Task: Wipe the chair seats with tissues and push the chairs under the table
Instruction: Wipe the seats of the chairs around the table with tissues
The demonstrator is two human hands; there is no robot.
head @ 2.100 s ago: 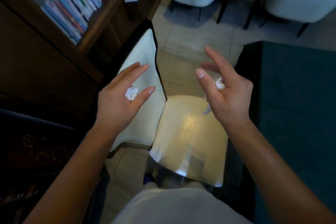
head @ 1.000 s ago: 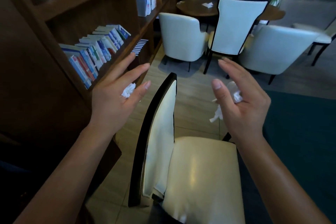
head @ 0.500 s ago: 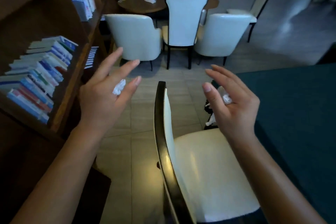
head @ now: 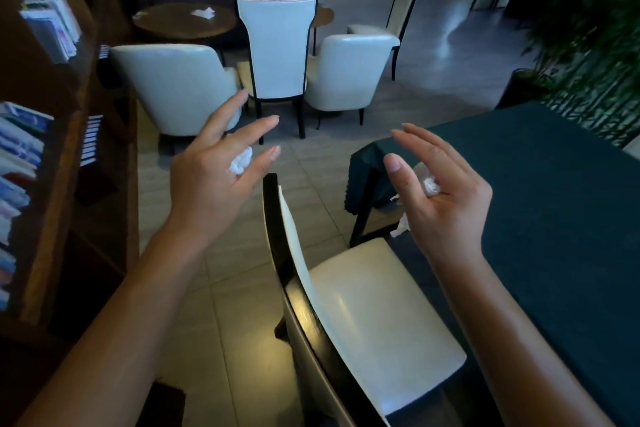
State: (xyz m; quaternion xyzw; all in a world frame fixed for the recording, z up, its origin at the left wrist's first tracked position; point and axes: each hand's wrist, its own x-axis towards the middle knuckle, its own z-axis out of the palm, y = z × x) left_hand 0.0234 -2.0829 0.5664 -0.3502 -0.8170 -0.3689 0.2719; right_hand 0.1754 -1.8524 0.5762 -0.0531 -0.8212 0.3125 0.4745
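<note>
1. Nearest the camera: chair (head: 374, 315) with cream seat and dark backrest, standing beside the dark-clothed surface (head: 540, 204), seat only partly tucked under its edge.
2. Above the backrest: left hand (head: 211, 177) raised, fingers spread and mostly straight, tissue wad (head: 241, 161) tucked between them.
3. Over the surface corner: right hand (head: 446, 191) lifted, fingers loosely curled round a crumpled tissue (head: 430, 184).
4. Likely step: wiping apparently finished, pushing not yet begun. Next: both hands down onto the backrest, then a straight shove toward the surface.
5. Farther off: white armchairs (head: 180, 87) around a round table (head: 183, 22).
</note>
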